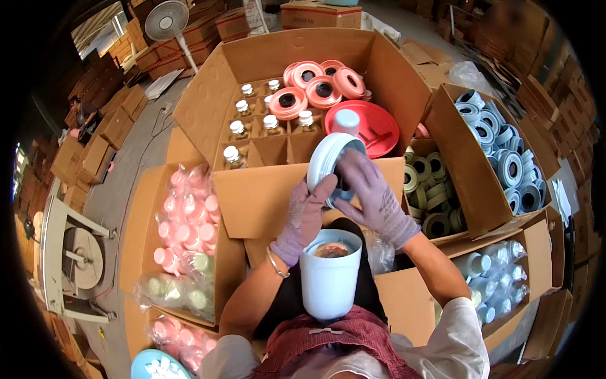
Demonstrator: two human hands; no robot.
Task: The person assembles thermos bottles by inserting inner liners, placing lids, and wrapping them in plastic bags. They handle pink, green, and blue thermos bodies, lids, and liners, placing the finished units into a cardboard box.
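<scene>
Both hands wear light purple knit gloves. My left hand (307, 216) and my right hand (372, 197) together grip a pale blue round lid (329, 161), tilted on edge above the middle box flap. Just below it a white and pale blue cylindrical cup (329, 278) stands upright against my lap, open at the top, with something brownish inside. Neither hand touches the cup.
A big open carton (265, 60) ahead holds small capped bottles in dividers, coral rings (315, 85) and a red round tray (372, 126). Boxes on the right hold olive rings (432, 189), blue rings (505, 151) and bagged blue bottles (499, 278). On the left lie bagged pink bottles (186, 221).
</scene>
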